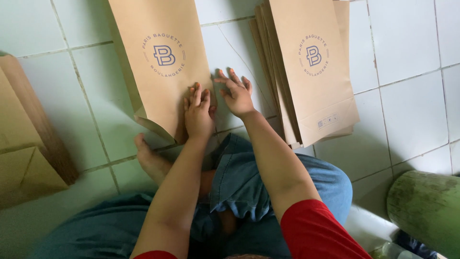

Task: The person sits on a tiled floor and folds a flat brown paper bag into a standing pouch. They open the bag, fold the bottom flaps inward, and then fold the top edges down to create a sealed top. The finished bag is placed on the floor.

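Kraft paper bag (pixel 158 67) under both hands; stack (pixel 311 72) beside

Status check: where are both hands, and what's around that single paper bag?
Left hand flat on single paper bag. Right hand open at its edge. Bag stack to the right, nothing on top.

Both arms extend forward, forearms bare, red sleeves at the upper arms. Left hand (pixel 198 114): palm down, fingers together and flat. Right hand (pixel 236 93): palm down, fingers spread. Hands lie just beside each other.
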